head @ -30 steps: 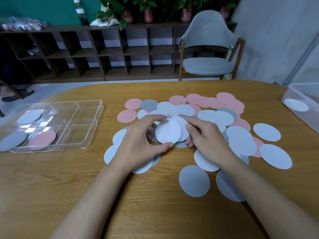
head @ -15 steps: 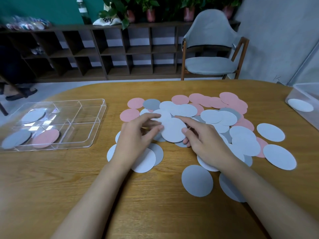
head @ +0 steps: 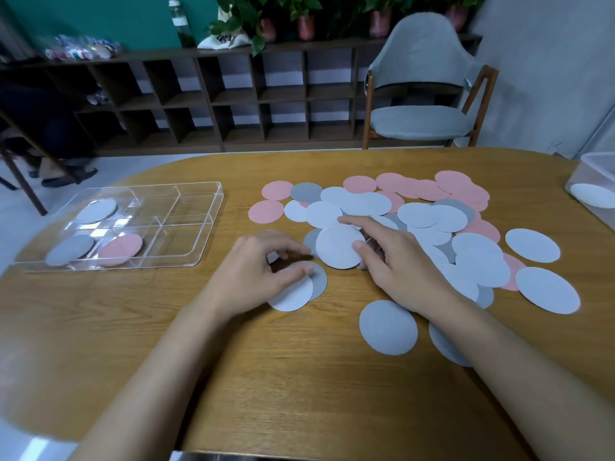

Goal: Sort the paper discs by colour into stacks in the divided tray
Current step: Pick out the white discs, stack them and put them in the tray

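Observation:
Pink, white and grey paper discs (head: 429, 214) lie scattered and overlapping on the wooden table. My right hand (head: 396, 267) pinches a white disc (head: 337, 247) between index finger and thumb, at the near left of the pile. My left hand (head: 253, 274) lies just to its left, fingers loosely curved, with the thumb tip resting on another white disc (head: 291, 292) that overlaps a grey one. At the left stands the clear divided tray (head: 218, 197). It holds a white disc (head: 98, 210), a grey disc (head: 70, 249) and a pink disc (head: 121, 249), each in its own compartment.
A clear box (head: 595, 174) with a white disc inside sits at the table's right edge. Two grey discs (head: 387, 327) lie near my right forearm. A grey chair (head: 419, 118) and dark shelves (head: 233, 94) stand beyond the table's far edge.
My left hand let go of the white disc and drew back to the left onto the nearer discs. My right hand kept hold of that disc.

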The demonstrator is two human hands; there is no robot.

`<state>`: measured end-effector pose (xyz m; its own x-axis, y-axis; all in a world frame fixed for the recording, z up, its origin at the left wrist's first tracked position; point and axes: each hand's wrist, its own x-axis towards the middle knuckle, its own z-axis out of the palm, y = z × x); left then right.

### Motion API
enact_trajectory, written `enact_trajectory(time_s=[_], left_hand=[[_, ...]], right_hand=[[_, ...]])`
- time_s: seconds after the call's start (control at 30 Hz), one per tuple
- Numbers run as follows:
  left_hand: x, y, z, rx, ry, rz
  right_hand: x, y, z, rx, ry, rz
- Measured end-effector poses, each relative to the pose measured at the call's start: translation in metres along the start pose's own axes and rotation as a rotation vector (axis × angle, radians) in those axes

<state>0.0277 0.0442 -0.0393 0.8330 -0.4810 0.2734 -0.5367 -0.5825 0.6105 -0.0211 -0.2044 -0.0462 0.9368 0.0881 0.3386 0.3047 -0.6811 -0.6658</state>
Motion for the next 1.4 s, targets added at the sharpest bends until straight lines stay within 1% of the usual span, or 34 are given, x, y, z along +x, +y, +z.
enact_trajectory(time_s=[0.07,0.13,0.33,0.57,0.73,0.9,0.97,1.1,1.17,1.23,1.3,1.33,1.4], left_hand=[[-0.009,-0.006,-0.011,0.060,-0.114,-0.019],[-0.015,-0.008,-0.018,0.086,-0.163,-0.018],[-0.013,-0.005,-0.020,0.011,-0.137,-0.043],[0.004,0.001,-0.010,-0.309,-0.020,-0.099],[0.020,0.006,0.012,-0.310,0.145,-0.095],[0.017,0.007,0.026,-0.361,0.259,-0.109],[0.016,0.006,0.026,-0.359,0.294,-0.090],[0.012,0.009,0.022,-0.308,0.296,-0.050],[0.009,0.001,0.015,-0.181,0.295,-0.011],[0.004,-0.016,0.004,0.011,0.291,-0.005],[-0.001,-0.033,-0.005,0.173,0.256,-0.077],[-0.003,-0.038,-0.007,0.216,0.236,-0.122],[-0.004,-0.042,-0.005,0.226,0.208,-0.183]], right_hand=[[-0.001,-0.001,0.000,0.008,0.001,-0.002],[-0.002,-0.004,0.002,0.024,-0.003,0.004],[-0.005,-0.012,0.005,0.050,0.008,0.018],[-0.002,-0.008,0.008,0.148,0.039,0.070],[-0.001,-0.006,0.009,0.149,0.021,0.057],[0.001,-0.007,0.010,0.162,-0.010,0.035],[0.000,-0.008,0.012,0.116,-0.020,0.011],[0.002,-0.006,0.017,-0.009,0.002,-0.029],[0.003,-0.005,0.016,-0.035,0.020,-0.032],[0.002,-0.005,0.013,-0.044,0.026,-0.018],[0.001,-0.005,0.011,-0.050,0.029,-0.007],[0.000,-0.005,0.010,-0.054,0.030,-0.004],[0.000,-0.006,0.010,-0.060,0.036,-0.002]])
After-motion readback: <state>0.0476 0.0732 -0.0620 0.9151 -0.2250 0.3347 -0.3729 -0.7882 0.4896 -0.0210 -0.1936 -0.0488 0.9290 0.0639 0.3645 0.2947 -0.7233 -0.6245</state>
